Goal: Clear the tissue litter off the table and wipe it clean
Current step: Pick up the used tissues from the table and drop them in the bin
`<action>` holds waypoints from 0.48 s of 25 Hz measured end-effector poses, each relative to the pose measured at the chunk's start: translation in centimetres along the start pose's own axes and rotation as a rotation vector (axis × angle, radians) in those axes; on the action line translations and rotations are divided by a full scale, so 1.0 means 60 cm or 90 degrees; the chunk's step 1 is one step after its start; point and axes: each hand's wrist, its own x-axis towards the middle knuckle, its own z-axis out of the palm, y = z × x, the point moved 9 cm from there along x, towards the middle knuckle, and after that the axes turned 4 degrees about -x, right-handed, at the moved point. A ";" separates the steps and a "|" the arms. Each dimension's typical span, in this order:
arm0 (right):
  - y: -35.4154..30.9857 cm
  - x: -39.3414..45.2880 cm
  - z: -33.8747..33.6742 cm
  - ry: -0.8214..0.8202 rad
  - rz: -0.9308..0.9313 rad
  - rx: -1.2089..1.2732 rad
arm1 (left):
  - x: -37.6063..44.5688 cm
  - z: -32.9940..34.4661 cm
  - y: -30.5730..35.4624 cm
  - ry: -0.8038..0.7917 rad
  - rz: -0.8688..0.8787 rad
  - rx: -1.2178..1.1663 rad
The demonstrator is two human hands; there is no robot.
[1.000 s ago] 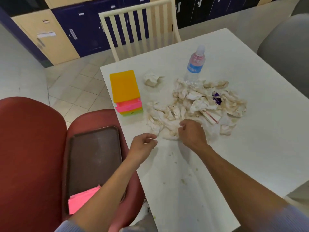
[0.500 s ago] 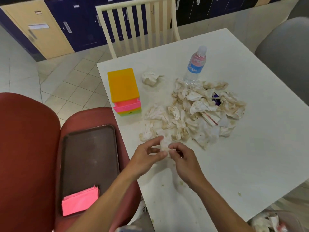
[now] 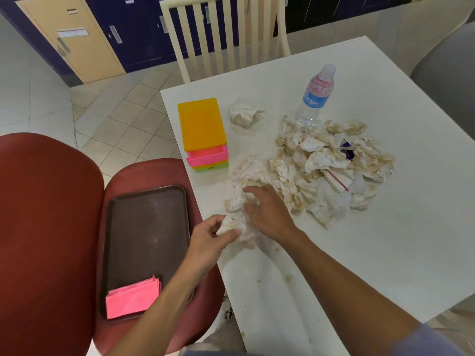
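Observation:
A heap of stained, crumpled tissues (image 3: 329, 163) covers the middle of the white table (image 3: 411, 227). A single tissue ball (image 3: 243, 115) lies apart near the far left. My left hand (image 3: 209, 242) pinches a crumpled tissue wad (image 3: 232, 224) at the table's left edge. My right hand (image 3: 267, 210) is beside it with fingers spread, resting on the near tissues of the heap. Brown crumbs and smears (image 3: 288, 278) dot the tabletop near me.
A water bottle (image 3: 314, 95) stands behind the heap. Stacked orange, pink and green boxes (image 3: 203, 134) sit at the table's left edge. On the red chair (image 3: 51, 201) lies a dark tray (image 3: 146, 240) with a folded pink cloth (image 3: 132, 299). A cream chair (image 3: 223, 34) stands beyond.
Both hands were pinching one tissue together; now my left hand holds the wad alone and my right hand has reached forward onto the heap.

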 end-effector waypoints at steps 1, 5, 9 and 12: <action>-0.008 0.010 0.018 -0.026 -0.026 -0.058 | -0.003 -0.007 -0.001 0.009 0.001 -0.001; -0.026 0.020 0.052 -0.045 -0.100 -0.226 | -0.015 -0.019 -0.004 0.036 -0.016 -0.020; -0.011 0.005 0.011 0.028 -0.051 -0.064 | -0.019 -0.014 -0.014 0.047 -0.058 -0.093; 0.029 -0.026 -0.041 0.090 0.049 0.116 | -0.026 -0.001 -0.013 0.069 -0.064 -0.080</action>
